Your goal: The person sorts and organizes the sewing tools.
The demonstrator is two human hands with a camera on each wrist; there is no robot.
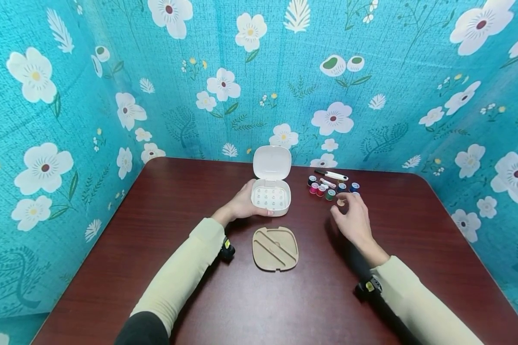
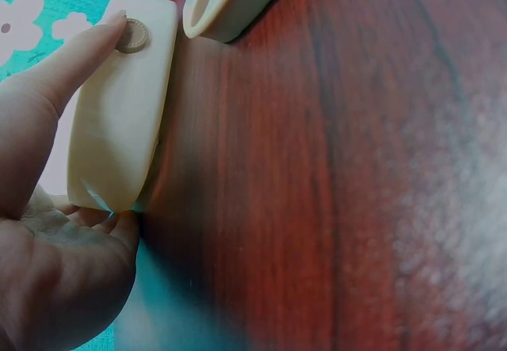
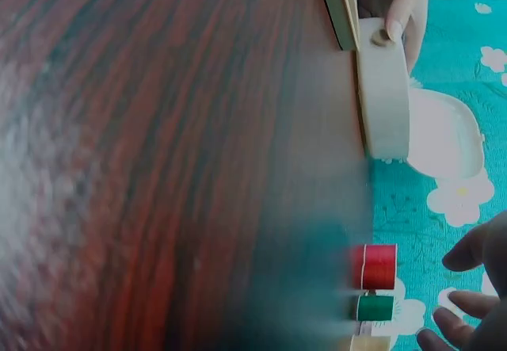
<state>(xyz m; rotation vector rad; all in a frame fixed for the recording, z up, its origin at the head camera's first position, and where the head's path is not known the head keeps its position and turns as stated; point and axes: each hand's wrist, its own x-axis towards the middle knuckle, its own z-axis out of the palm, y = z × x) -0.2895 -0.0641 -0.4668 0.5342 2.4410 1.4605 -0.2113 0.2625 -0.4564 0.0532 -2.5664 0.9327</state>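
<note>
Hands at a small sewing box near the table's far edge.

The left hand (image 1: 241, 203) grasps the white box (image 1: 271, 199) by its left side, thumb along the front wall, lid standing open behind; the box sits mid-table toward the far edge. The right hand (image 1: 355, 219), released with fingers loosely spread and holding nothing, hovers just beside the thread spools (image 1: 328, 189) clustered right of the box (a white-handled tool (image 1: 331, 175) lies behind them). A tan tray insert (image 1: 275, 247) lies nearer the front edge. Likely risk: spread fingers could knock the upright spools, which would roll toward the table's right edge; a loose grip could let the light box slide.
</note>
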